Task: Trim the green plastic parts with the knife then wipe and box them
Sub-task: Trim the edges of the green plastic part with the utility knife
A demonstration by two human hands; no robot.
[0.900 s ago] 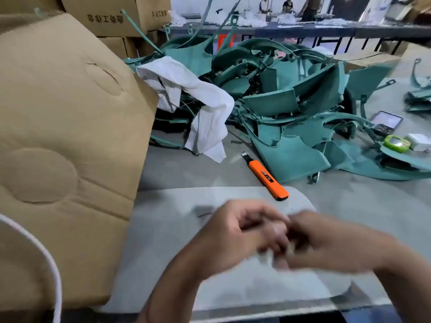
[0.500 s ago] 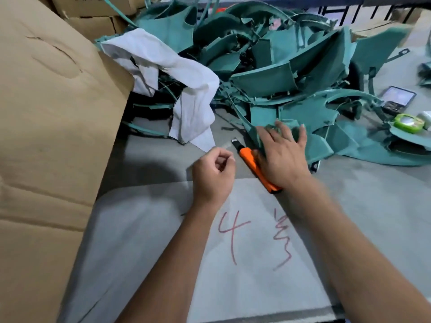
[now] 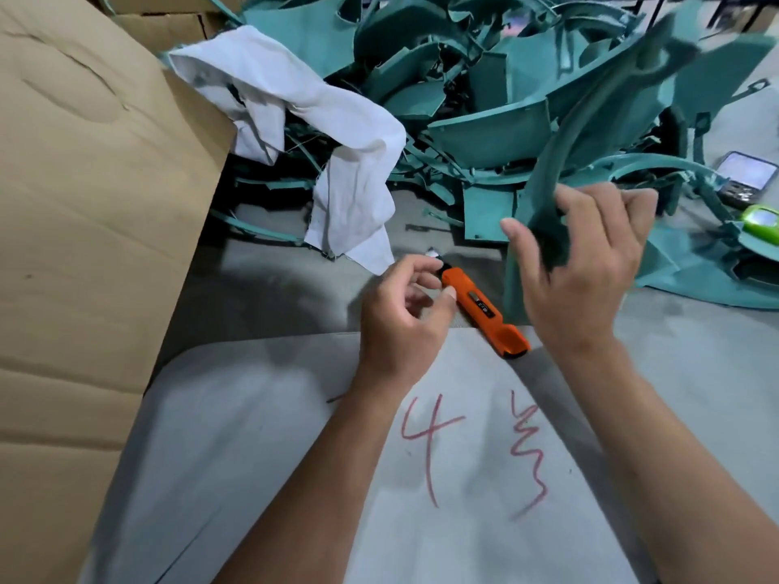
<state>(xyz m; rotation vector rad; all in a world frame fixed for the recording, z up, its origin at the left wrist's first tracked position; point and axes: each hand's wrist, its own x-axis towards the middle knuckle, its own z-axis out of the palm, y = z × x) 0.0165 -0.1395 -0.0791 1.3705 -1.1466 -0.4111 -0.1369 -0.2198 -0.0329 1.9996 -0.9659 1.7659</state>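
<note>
Gripping a blurred green part (image 3: 598, 115), right hand (image 3: 577, 263); left hand (image 3: 404, 318) perhaps touching knife (image 3: 484, 311).

You're seeing it all from one head-worn wide-angle view, looking forward and down across the table (image 3: 695, 406), close over your left hand (image 3: 400, 322) and right hand (image 3: 577, 263), with the pile of green parts (image 3: 484, 132) just beyond.

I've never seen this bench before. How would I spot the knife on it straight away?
Start at the big heap of green plastic parts at the back of the grey table. Come forward to the pale mat with red writing; the knife lies slantwise across its far edge, between the left hand and the right hand. It is the only bright orange thing there.
</note>
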